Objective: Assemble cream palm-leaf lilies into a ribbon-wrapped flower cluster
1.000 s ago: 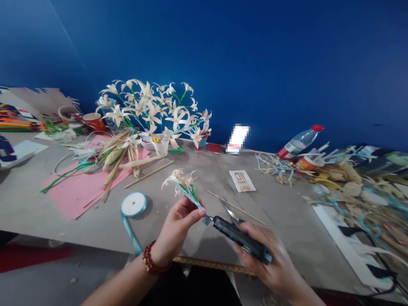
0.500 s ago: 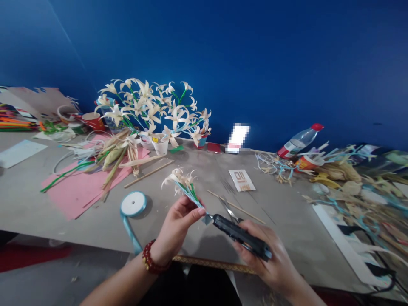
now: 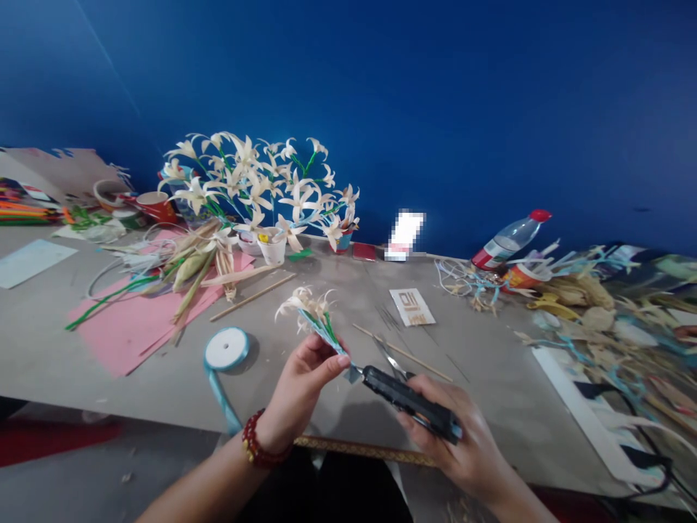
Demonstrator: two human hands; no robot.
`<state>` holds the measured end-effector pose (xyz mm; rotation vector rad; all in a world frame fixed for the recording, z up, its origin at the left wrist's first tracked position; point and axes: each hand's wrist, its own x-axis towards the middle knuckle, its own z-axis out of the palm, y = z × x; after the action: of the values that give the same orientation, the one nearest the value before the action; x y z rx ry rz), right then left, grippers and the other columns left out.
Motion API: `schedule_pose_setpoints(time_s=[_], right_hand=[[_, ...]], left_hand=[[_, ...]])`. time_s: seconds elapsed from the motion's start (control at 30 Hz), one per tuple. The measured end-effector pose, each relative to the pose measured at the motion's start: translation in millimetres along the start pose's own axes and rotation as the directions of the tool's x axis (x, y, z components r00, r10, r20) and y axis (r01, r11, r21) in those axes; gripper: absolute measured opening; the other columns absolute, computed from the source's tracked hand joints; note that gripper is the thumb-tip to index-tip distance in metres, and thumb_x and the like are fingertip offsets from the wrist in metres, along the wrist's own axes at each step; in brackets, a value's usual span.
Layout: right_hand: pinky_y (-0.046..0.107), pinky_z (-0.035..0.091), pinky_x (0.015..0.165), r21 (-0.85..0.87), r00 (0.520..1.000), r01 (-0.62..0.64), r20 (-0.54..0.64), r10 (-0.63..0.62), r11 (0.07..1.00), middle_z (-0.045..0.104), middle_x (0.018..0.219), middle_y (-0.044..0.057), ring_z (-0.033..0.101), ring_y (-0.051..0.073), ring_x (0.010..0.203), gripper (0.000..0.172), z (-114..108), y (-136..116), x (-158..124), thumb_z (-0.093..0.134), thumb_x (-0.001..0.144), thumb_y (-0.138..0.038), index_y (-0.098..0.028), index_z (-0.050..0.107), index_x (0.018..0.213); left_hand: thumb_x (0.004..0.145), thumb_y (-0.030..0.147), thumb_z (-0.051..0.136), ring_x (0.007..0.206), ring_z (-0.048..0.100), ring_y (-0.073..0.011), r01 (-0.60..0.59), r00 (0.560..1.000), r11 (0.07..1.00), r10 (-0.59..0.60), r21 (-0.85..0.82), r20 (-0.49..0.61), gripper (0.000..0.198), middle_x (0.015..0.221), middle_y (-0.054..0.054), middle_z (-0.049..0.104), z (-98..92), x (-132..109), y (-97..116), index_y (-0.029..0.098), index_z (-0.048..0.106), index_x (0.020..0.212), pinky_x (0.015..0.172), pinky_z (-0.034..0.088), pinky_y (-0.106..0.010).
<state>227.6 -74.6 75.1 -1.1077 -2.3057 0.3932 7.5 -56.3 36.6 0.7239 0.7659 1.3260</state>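
Observation:
Near the table's front edge, my left hand (image 3: pixel 310 378) pinches the stems of a small bunch of cream flowers (image 3: pixel 306 305), whose green and light-blue stems point down to the right. My right hand (image 3: pixel 454 432) is wrapped round a black glue gun (image 3: pixel 411 402). The gun's tip meets the lower end of the stems, where a bit of blue ribbon hangs. Left of my left hand lies a roll of light-blue ribbon (image 3: pixel 226 349), its loose end trailing toward my wrist. Scissors (image 3: pixel 393 361) and a thin stick (image 3: pixel 428 362) lie behind the gun.
Cream flowers (image 3: pixel 255 181) stand in cups at the back. Pink paper (image 3: pixel 117 330) and dried husks (image 3: pixel 190 272) lie left. On the right are a tilted bottle (image 3: pixel 509 240), more husks (image 3: pixel 588 290) and a white power strip (image 3: pixel 577 421) with plugs and cables. A white card (image 3: pixel 412 307) lies mid-table.

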Motion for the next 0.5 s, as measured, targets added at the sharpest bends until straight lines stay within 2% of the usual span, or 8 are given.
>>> schedule_pose_setpoints(time_s=[0.23, 0.5], right_hand=[[0.024, 0.043, 0.055, -0.009, 1.000, -0.006, 0.015, 0.006, 1.000, 0.057, 0.065, -0.004, 0.059, 0.013, 0.056, 0.015, 0.6, 1.4, -2.2, 0.050, 0.095, -0.034, -0.023, 0.052, 0.085], [0.024, 0.043, 0.053, -0.019, 1.000, 0.015, -0.026, -0.015, 1.000, 0.058, 0.064, -0.003, 0.058, 0.013, 0.055, 0.016, 0.2, 0.7, -1.8, 0.049, 0.095, -0.033, -0.023, 0.053, 0.083]], left_hand=[[0.077, 0.024, 0.079, 0.081, 0.054, -0.0142, -0.001, 1.000, 1.000, 0.001, 0.006, -0.002, 0.014, 0.083, -0.002, 0.064, 0.0, 0.2, 0.2, 0.017, 0.072, 0.088, 0.079, 0.043, -0.027], [0.077, 0.023, 0.079, 0.080, 0.055, -0.0144, -0.001, 1.000, 1.000, 0.001, 0.003, -0.006, 0.014, 0.084, -0.003, 0.065, 1.3, -0.8, 1.6, 0.017, 0.072, 0.088, 0.079, 0.044, -0.027]])
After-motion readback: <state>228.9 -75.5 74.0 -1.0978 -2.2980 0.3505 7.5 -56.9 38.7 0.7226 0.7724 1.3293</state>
